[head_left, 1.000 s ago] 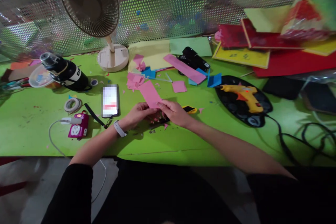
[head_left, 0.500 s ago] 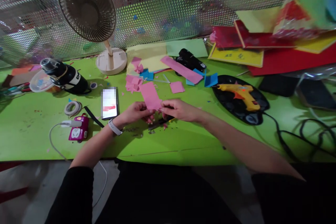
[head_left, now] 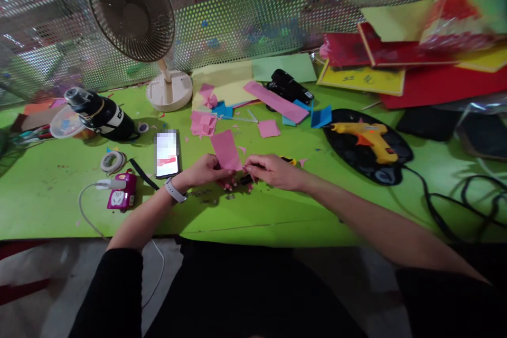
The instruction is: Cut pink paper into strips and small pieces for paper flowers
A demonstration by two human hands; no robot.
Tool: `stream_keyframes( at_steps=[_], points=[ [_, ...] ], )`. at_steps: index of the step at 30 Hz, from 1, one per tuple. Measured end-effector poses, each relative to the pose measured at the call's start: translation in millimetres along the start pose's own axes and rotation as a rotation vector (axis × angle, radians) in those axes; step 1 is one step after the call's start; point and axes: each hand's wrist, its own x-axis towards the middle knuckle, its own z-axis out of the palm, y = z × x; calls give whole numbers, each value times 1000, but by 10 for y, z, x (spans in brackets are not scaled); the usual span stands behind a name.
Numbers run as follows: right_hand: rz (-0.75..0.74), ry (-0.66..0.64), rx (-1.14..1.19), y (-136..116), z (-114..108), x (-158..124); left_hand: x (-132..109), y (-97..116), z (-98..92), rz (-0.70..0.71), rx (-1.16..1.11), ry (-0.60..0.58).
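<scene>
A pink rectangle of paper (head_left: 226,150) stands tilted up in front of me. My left hand (head_left: 206,170) pinches its lower edge between thumb and fingers, and a white band circles that wrist. At the lower right corner of the paper, my right hand (head_left: 267,170) has its thumb and index finger pressed together; the fingertips partly hide the contact. Below the hands lie small pink scraps and a dark tool, mostly covered, with a yellow part (head_left: 288,160) showing beyond my right hand. Behind the paper are a stack of pink pieces (head_left: 203,123) and a pink square (head_left: 269,128).
A fan (head_left: 169,91), a black bottle (head_left: 106,114), a phone (head_left: 167,153), tape (head_left: 112,161) and a purple socket adapter (head_left: 122,190) stand or lie leftward. Rightward, a yellow glue gun (head_left: 368,137) rests on a black tray (head_left: 344,154), its cable trailing. A long pink strip (head_left: 276,102) lies behind.
The pink paper has shifted slightly left, and my right hand slightly right along the corner. The yellow part of the covered tool now shows past my right hand. The view has turned a little.
</scene>
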Motion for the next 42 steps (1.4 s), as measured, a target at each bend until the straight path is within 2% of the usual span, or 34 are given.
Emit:
stream_keyframes(
  at_steps=[5,10,14,19,23,25,29,31,34,38,42],
  points=[
    [61,92,137,-28,-78,-44,-62,95,-13,42,25,25],
    [-20,49,0,-174,112,51,39,91,104,75,31,-24],
    [-66,108,-4,-127,113,26,-21,64,38,16,-9,-27],
    [58,134,112,27,-9,-40,-142,40,-155,-9,-47,124],
    [88,-9,107,-22,42,24,6,51,-120,127,-142,285],
    [76,-56,33,-78,42,35,126,49,-85,192,-176,367],
    [-67,-16,-327,-31,-120,-55,277,12,-121,248,-248,481],
    [-132,-23,-493,89,-218,-110,292,-15,-168,250,-293,497],
    [-175,-56,-573,284,-281,-138,281,-55,-205,235,-313,468],
    [-210,-48,-535,386,-285,-141,270,-94,-203,248,-312,448],
    [-120,-97,-404,345,-419,-263,278,-122,-226,282,-269,486]
  ],
)
